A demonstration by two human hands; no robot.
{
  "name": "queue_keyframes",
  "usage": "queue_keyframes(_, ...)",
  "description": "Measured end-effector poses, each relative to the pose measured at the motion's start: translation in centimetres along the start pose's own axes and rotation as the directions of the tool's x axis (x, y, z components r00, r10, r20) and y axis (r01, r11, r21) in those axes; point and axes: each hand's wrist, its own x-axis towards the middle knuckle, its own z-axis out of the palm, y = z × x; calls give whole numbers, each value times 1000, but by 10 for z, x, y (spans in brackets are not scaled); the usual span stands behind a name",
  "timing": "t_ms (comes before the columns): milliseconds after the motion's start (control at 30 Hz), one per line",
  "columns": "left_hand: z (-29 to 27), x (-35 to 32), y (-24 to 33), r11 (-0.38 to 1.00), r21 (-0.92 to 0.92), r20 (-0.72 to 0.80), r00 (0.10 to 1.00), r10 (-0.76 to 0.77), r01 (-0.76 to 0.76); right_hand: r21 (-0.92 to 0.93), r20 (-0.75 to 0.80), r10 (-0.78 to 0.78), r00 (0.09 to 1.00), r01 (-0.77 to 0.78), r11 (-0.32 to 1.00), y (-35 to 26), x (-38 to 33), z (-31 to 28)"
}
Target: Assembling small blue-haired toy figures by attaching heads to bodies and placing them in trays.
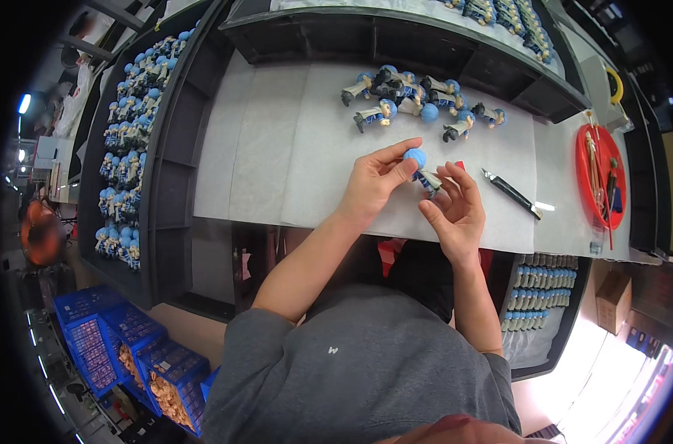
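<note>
A small figurine (423, 172) with a round blue head and a white and dark body is held over the white table covering (277, 148). My left hand (375, 182) pinches its blue head between thumb and fingers. My right hand (455, 206) grips the body from below and the right. A pile of several like figurines (418, 100) lies on the table just beyond my hands. A craft knife (512, 192) with a black handle rests to the right of my right hand.
A red round tray (600, 177) with sticks and tools sits at the far right. A long dark tray (129, 133) at the left holds rows of blue-headed figurines. Another tray (540, 296) of bodies stands below the table edge. Blue crates (122, 340) are on the floor at lower left.
</note>
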Motion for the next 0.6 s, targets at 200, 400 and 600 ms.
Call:
queue_keyframes(200, -2, 0, -2, 972, -225, 39, 996, 86, -75, 182, -15, 257, 966, -250, 951, -3, 2, 3)
queue_keyframes(400, 7, 1, 1, 983, -171, 63, 995, 80, -69, 61, -78, 86, 993, -81, 995, 1, 1, 3)
queue_keyframes(600, 1, 0, -5, 995, -54, 28, 996, 85, -83, 43, -79, 95, 992, -92, 995, -2, 1, 3)
